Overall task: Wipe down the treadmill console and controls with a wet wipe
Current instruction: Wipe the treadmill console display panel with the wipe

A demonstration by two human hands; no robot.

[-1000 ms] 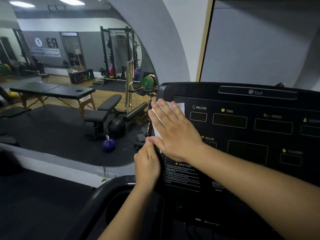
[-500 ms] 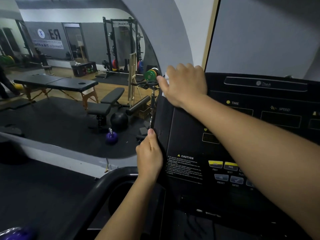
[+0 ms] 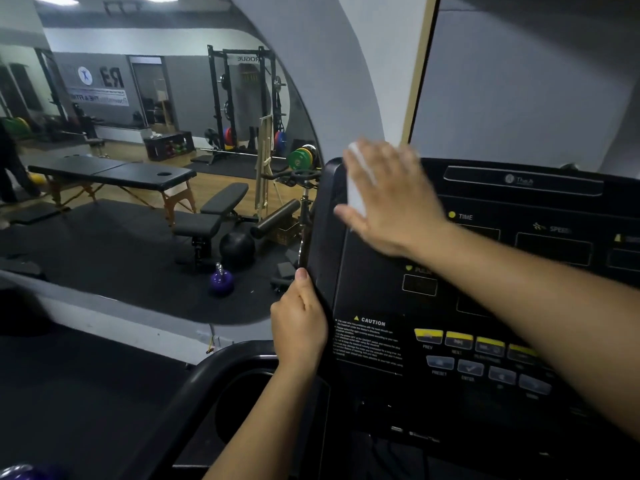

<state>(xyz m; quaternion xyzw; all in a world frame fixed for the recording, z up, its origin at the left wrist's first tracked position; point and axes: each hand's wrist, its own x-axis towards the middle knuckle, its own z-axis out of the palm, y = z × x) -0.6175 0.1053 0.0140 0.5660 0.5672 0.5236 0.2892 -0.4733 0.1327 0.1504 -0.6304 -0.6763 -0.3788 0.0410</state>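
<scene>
The black treadmill console (image 3: 491, 299) fills the right half of the view, with dark display windows and rows of yellow and grey buttons (image 3: 481, 358). My right hand (image 3: 391, 199) lies flat with straight fingers on the console's upper left corner and presses a white wet wipe (image 3: 356, 192) against it; the hand is blurred by motion and the wipe shows only at its left edge. My left hand (image 3: 299, 323) grips the console's left edge lower down, thumb pointing up along the rim.
A black handrail and cup holder (image 3: 221, 393) curve below the left hand. A large mirror to the left reflects a massage table (image 3: 114, 174), a bench (image 3: 214, 216), a purple kettlebell (image 3: 221, 282) and a squat rack (image 3: 242, 98).
My right hand, curled over the console's top edge half a second ago, has come back down onto the upper left face with fingers flat on the wipe. The left hand kept its grip.
</scene>
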